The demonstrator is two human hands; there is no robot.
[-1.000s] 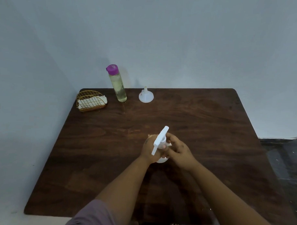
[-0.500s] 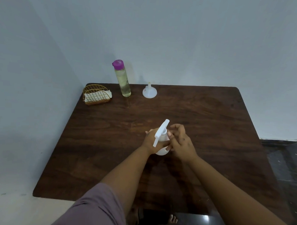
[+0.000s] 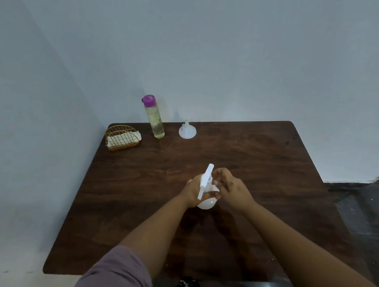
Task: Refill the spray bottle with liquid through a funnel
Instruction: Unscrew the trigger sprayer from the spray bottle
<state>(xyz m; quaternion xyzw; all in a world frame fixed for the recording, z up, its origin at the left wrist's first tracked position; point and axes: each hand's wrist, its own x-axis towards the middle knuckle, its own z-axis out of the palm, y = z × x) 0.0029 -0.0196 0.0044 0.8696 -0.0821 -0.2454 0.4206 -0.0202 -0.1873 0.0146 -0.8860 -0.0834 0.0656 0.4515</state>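
A white spray bottle (image 3: 206, 200) stands near the middle of the dark wooden table (image 3: 258, 167). My left hand (image 3: 193, 191) grips its body from the left. My right hand (image 3: 231, 188) has its fingers curled round the neck just under the white trigger head (image 3: 205, 180). At the back of the table stand a clear bottle of yellowish liquid with a purple cap (image 3: 154, 117) and, to its right, a white funnel (image 3: 187, 130) resting wide end down.
A gold wire basket holding white napkins (image 3: 122, 137) sits at the table's back left corner. Pale walls close in behind and to the left. Dark floor shows to the right of the table.
My right hand's fingers have shifted round the bottle's neck and the trigger head has turned slightly. The camera has tilted, so the table sits lower in view.
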